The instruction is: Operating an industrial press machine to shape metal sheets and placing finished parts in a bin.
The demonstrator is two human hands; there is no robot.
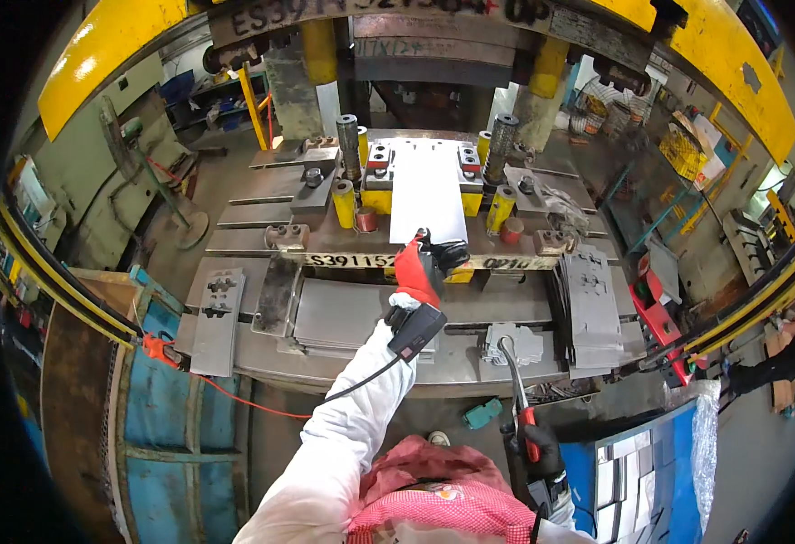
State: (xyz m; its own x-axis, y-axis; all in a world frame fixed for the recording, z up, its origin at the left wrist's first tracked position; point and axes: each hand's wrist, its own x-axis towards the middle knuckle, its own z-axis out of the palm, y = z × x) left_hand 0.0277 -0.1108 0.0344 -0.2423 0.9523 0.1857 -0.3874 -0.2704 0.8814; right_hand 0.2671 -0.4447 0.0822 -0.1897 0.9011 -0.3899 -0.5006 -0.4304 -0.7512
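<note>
My left hand [423, 268], in a red and black glove, is closed at the near end of a pale flat metal sheet [427, 186]; its fingertips are partly hidden there. The sheet lies lengthwise on the lower die [377, 174] of a press, between guide posts. A black device with a cable [418, 333] is strapped at my left wrist. Low on the right, my dark-gloved right hand [542, 453] grips red-handled pliers [517, 381] with a long metal front. Their curved tip points up, over a small pile of cut grey metal pieces [512, 344].
Stacked sheets [343, 313] lie on the press bed left of centre, with cut plates [592, 313] at right and others [218, 322] at left. Yellow posts [344, 205] flank the die. A blue bin [579, 480] stands at lower right, a blue rack [157, 408] at left.
</note>
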